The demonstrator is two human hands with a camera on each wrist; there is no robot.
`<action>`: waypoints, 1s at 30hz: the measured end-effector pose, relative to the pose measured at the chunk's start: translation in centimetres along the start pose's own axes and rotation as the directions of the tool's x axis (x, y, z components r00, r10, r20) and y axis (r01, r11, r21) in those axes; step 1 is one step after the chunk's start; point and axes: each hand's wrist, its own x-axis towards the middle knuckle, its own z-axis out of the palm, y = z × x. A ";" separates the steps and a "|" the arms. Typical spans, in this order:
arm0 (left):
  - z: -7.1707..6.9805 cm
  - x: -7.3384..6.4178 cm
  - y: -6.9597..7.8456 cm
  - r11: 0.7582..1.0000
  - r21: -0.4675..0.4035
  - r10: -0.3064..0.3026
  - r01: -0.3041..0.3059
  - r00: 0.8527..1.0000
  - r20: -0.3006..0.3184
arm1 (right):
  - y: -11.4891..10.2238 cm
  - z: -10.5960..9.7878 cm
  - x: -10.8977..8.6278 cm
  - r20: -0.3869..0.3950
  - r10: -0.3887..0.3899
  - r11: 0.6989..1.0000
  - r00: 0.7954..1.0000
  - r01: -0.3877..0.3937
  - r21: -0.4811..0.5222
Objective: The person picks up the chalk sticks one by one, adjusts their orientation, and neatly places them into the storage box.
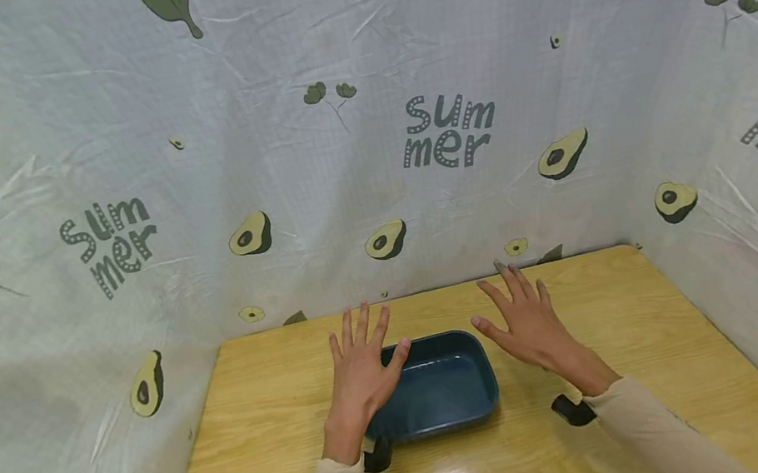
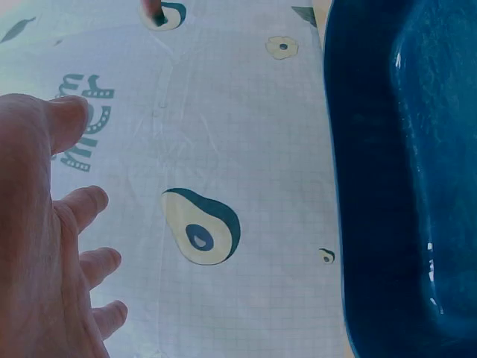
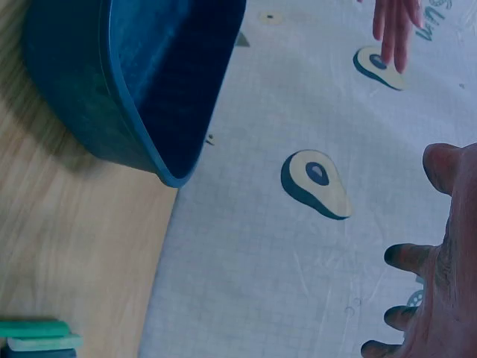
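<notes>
A dark blue rectangular dish (image 1: 445,394) with rounded corners stands on the wooden table; its visible inside holds nothing. My left hand (image 1: 361,377) is held over the dish's left side with fingers spread, overlapping its rim in the head view. To the right of the dish, my right hand (image 1: 530,326) is raised with fingers apart and nothing in its grasp. Some fingertips (image 3: 406,256) of that hand look dark in the right wrist view. Low in that same view lie several green and blue stick-like pieces (image 3: 37,328) on the table, hidden by my right arm from the head camera.
The light wooden table (image 1: 268,425) reaches back to a white cloth (image 1: 307,173) printed with avocados, leaves and lettering, which hangs behind it and along both sides. A black strap piece (image 1: 573,409) sits at my right wrist, another (image 1: 378,455) at my left.
</notes>
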 end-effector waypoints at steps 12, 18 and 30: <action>0.6 -1.4 -1.4 0.995 -0.090 -0.039 0.038 0.999 -0.011 | 2.3 0.6 -0.8 -0.013 0.051 0.997 0.999 -0.051 0.054; 0.8 -2.2 -2.6 0.986 -0.158 -0.063 0.060 0.998 -0.017 | 3.8 0.8 -2.0 -0.021 0.092 0.992 0.996 -0.090 0.084; 1.3 -3.1 -4.6 0.935 -0.330 -0.135 0.130 0.991 0.008 | 6.5 1.1 -3.0 -0.059 0.125 0.987 0.990 -0.119 0.107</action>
